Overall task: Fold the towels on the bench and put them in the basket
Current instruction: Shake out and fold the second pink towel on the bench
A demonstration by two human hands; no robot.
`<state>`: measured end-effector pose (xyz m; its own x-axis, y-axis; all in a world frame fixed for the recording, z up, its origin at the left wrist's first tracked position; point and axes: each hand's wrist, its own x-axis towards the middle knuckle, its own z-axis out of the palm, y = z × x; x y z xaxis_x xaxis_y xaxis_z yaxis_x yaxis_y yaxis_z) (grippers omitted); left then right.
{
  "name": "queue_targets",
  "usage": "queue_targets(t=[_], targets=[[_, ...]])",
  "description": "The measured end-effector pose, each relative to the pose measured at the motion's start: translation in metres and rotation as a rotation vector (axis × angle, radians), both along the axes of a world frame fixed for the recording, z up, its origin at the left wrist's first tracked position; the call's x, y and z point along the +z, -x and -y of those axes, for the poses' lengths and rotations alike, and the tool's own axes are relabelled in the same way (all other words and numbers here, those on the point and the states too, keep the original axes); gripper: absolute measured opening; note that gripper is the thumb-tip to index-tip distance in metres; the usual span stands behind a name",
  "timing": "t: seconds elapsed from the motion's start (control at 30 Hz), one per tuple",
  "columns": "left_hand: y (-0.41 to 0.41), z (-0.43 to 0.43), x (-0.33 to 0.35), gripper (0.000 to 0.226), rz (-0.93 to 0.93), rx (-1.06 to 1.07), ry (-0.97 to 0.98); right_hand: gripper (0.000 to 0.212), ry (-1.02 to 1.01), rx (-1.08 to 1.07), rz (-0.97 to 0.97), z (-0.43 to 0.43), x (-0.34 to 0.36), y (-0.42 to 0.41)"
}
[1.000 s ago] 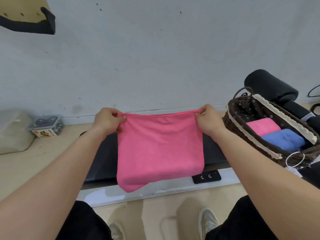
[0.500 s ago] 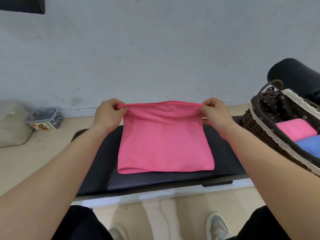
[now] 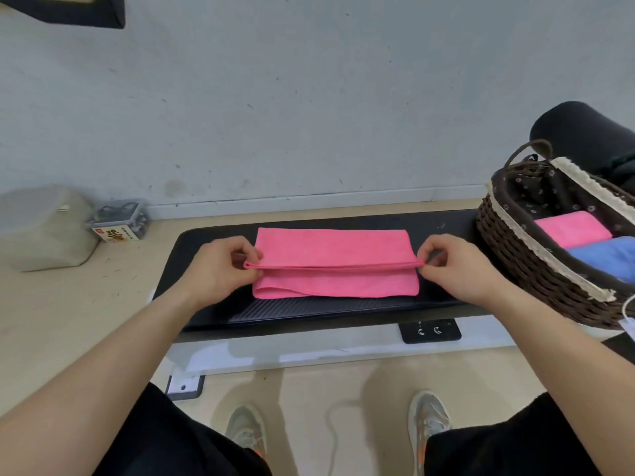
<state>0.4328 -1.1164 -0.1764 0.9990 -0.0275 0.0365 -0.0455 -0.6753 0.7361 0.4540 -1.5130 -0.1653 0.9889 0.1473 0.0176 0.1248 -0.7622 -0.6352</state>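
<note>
The grey wall (image 3: 309, 97) stood behind it all. A long black bench (image 3: 309, 309) lay in front of the person. A brown woven basket (image 3: 522, 269) sat at the right end of the bench. A pink towel (image 3: 333, 247) lay flat on the middle of the bench, folded over on itself. The left hand (image 3: 216, 266) pinched the left end of the towel's top edge with thumb and fingers curled tight. The right hand (image 3: 460, 266) pinched the right end the same way. The edge ran straight between both hands, a little above the bottom layer. In the basket, a small pink towel (image 3: 574, 231) lay folded, touching a blue towel (image 3: 608, 257). A little box (image 3: 118, 223) sat on the floor, left of the bench.
</note>
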Motion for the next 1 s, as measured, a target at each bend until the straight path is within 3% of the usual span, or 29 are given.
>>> queue_targets(t=[0.33, 0.53, 0.77, 1.0], targets=[[0.015, 0.003, -0.005, 0.028, 0.076, -0.155, -0.434, 0.021, 0.073, 0.118, -0.001, 0.006, 0.001, 0.008], [0.015, -0.001, -0.007, 0.030, 0.103, -0.186, -0.458, 0.027, 0.213, 0.192, -0.073, 0.004, -0.008, 0.007], [0.012, -0.007, 0.003, 0.031, 0.156, -0.164, -0.401, 0.023, 0.147, 0.177, 0.002, 0.002, 0.003, 0.008], [0.010, -0.005, -0.003, 0.017, 0.040, -0.280, -0.544, 0.021, 0.407, 0.229, -0.150, -0.004, 0.002, 0.008]])
